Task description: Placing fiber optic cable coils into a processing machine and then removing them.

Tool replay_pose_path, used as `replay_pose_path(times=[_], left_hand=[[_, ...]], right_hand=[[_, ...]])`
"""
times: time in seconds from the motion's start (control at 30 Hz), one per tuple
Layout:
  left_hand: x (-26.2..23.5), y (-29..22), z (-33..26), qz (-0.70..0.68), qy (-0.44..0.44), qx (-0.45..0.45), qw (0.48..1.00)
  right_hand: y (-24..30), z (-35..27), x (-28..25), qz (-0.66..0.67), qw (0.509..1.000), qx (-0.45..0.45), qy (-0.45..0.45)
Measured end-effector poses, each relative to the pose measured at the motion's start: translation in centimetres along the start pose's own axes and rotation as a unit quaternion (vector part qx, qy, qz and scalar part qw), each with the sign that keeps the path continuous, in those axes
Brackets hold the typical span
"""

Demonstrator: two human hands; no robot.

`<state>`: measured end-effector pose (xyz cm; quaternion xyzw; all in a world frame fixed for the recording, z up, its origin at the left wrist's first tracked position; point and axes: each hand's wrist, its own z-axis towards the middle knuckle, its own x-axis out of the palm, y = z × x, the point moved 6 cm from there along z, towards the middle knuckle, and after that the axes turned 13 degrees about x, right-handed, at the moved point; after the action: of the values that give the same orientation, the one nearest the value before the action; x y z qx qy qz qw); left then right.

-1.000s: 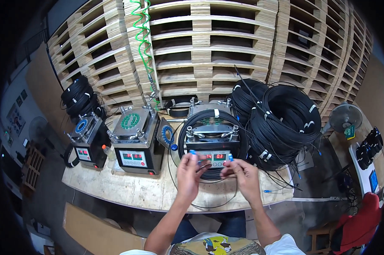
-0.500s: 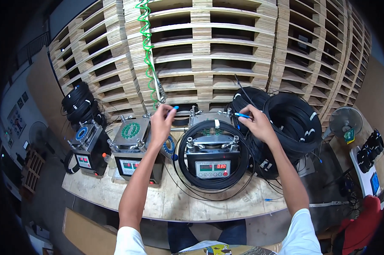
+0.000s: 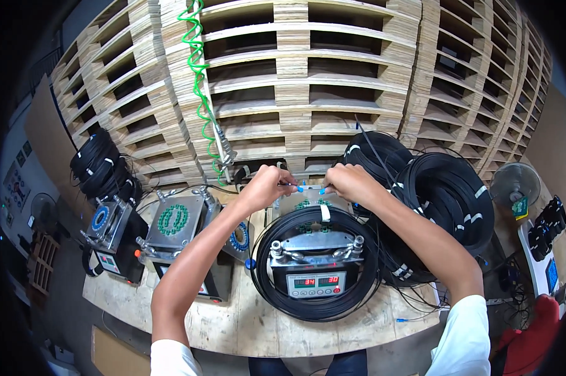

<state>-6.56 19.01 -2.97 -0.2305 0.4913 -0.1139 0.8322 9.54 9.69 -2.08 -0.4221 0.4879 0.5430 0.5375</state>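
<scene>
Both hands are raised over the far side of the middle bench machine (image 3: 316,286), which has a metal top plate and a red lit display. My left hand (image 3: 269,187) is closed in a pinch on a small blue cable connector (image 3: 300,188). Opposite it, my right hand (image 3: 356,183) pinches another blue connector (image 3: 322,191); the two tips are a short gap apart. Green holders (image 3: 307,205) sit in a ring on the plate below them, partly hidden. A black cable coil (image 3: 277,301) with a white tie leans around the machine's front.
On the left stand two similar machines, one with a green ring (image 3: 172,219), one with a blue ring (image 3: 99,219). Large black cable coils (image 3: 446,188) lie to the right, near a fan (image 3: 515,188). A green spiral hose (image 3: 198,75) hangs before stacked pallets (image 3: 295,94).
My hands have come together from well apart, bringing the two blue connectors close to each other above the plate. The head view has shifted, and the machine's display reading has changed.
</scene>
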Motion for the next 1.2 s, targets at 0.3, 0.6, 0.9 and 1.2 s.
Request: replay_pose_path(times=[0.3, 0.6, 0.9, 1.2], left_hand=[[0.0, -0.1, 0.5, 0.009, 0.042, 0.014, 0.999], [-0.6, -0.1, 0.5, 0.039, 0.031, 0.05, 0.998], [-0.8, 0.1, 0.0, 0.011, 0.054, 0.004, 0.998], [0.0, -0.7, 1.4, 0.052, 0.101, 0.001, 0.994]], right_hand=[[1.4, 1.4, 0.6, -0.025, 0.994, -0.01, 0.109], [5.9, 3.5, 1.6, -0.239, 0.957, -0.045, 0.159], [6.4, 2.9, 2.4, -0.212, 0.96, -0.109, 0.145], [2.3, 1.5, 1.6, -0.045, 0.994, -0.029, 0.098]])
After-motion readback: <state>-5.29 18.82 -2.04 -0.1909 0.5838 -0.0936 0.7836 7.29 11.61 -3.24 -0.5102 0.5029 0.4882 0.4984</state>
